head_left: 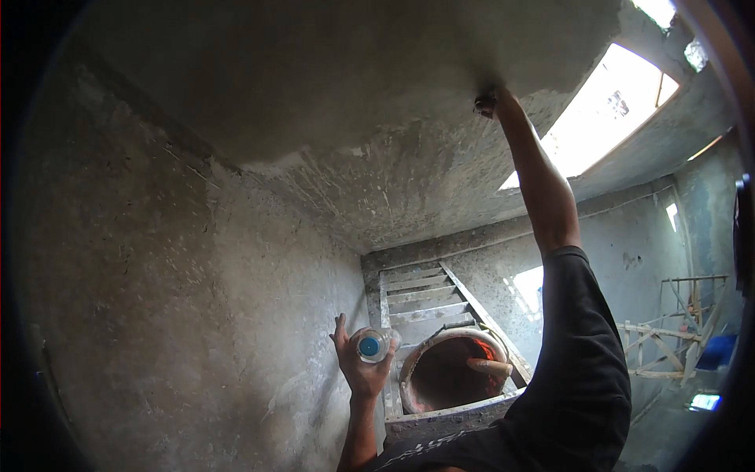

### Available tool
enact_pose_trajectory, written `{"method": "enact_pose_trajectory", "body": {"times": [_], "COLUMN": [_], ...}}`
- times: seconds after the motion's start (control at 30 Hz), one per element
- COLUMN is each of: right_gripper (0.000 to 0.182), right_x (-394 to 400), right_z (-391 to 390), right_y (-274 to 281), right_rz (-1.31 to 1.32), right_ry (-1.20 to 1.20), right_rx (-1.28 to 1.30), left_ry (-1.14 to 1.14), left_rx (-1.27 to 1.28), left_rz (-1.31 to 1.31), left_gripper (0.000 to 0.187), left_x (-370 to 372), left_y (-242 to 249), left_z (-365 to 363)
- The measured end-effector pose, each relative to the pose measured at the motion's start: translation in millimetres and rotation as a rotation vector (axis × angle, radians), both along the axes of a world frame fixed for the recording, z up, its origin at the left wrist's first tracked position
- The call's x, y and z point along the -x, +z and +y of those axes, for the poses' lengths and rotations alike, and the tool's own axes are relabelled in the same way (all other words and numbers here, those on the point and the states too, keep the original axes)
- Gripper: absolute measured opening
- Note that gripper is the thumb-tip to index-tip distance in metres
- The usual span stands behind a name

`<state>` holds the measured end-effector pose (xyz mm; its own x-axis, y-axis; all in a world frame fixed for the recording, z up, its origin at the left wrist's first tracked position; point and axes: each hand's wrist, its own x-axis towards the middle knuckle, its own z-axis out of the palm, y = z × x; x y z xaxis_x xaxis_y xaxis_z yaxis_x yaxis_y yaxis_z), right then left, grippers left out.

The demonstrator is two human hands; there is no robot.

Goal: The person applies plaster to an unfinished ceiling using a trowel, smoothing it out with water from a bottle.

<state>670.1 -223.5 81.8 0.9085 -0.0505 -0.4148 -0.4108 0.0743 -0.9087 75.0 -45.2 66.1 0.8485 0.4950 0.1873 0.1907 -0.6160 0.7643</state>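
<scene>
My left hand [363, 376], low in the middle of the view, is wrapped round a clear plastic bottle [387, 343] whose blue cap faces me. My right arm reaches high overhead. Against the grey ceiling [377, 86], my right hand [495, 101] is closed round something small and dark; shadow hides what it is. Around that hand the ceiling surface is smooth and damp-looking, while a rougher, streaked patch lies below it. A bucket [407, 385] stands close to the right of the bottle, with a wooden handle [489, 366] poking up inside it.
Behind the bucket is a ladder-like frame [429, 303] with several rungs. A rough plaster wall [157, 315] rises on the left. At upper right is a bright opening [605, 110] in the ceiling. Wooden scaffolding [657, 346] stands farther off at right.
</scene>
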Motion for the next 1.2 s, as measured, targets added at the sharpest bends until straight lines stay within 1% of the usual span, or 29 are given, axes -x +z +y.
{"method": "enact_pose_trajectory", "body": {"times": [0.3,0.43,0.5,0.63,0.73,0.8,0.87,0.93,1.0,1.03,1.07,1.13,1.17,1.2], "right_gripper": [0.035,0.035,0.036,0.036,0.037,0.038,0.038,0.038,0.037,0.037,0.037,0.039,0.039,0.038], "right_x": [-8.6,-12.9,-14.2,-22.8,-25.7,-23.9,-15.2,21.6,102.9,132.9,178.5,233.0,265.5,292.9], "right_z": [-0.6,-1.5,-4.2,-15.6,-29.6,-45.2,-64.1,-83.1,-92.1,-98.8,-98.1,-116.7,-125.4,-134.5], "right_y": [-0.6,-1.8,-1.0,16.6,43.4,68.2,94.9,115.1,126.9,116.0,123.0,94.4,95.1,92.2], "right_rz": [0.013,0.027,0.016,-0.026,-0.139,-0.289,-0.465,-0.578,-0.579,-0.599,-0.460,-0.422,-0.397,-0.396], "right_ry": [0.012,0.007,0.001,-0.004,0.001,0.040,0.118,0.202,0.242,0.308,0.223,0.167,0.186,0.176], "right_rx": [-0.012,-0.045,-0.064,-0.142,-0.263,-0.383,-0.512,-0.550,-0.466,-0.495,-0.415,-0.454,-0.488,-0.529], "left_ry": [0.013,0.000,0.034,0.026,0.010,-0.011,-0.011,-0.016,-0.015,-0.020,-0.028,-0.051,-0.067,-0.067], "left_rx": [0.000,-0.045,0.101,0.045,0.052,-0.023,-0.024,-0.026,-0.005,-0.010,-0.026,-0.048,-0.043,-0.044], "left_rz": [0.019,-0.028,-0.085,-0.059,-0.078,-0.065,-0.086,-0.104,-0.124,-0.128,-0.136,-0.142,-0.123,-0.157], "left_gripper": [0.042,0.042,0.037,0.038,0.040,0.043,0.043,0.042,0.047,0.047,0.049,0.052,0.052,0.051], "left_x": [2.6,2.4,2.9,6.7,8.5,11.2,12.3,15.8,16.2,17.2,18.0,21.5,21.8,21.5], "left_y": [-1.0,0.6,0.9,-1.4,0.2,2.8,4.8,8.2,12.4,15.3,18.4,25.3,30.3,35.5], "left_z": [4.0,5.2,3.4,1.6,0.9,0.8,-1.3,-5.1,-10.5,-12.6,-15.7,-23.0,-26.3,-31.1]}}
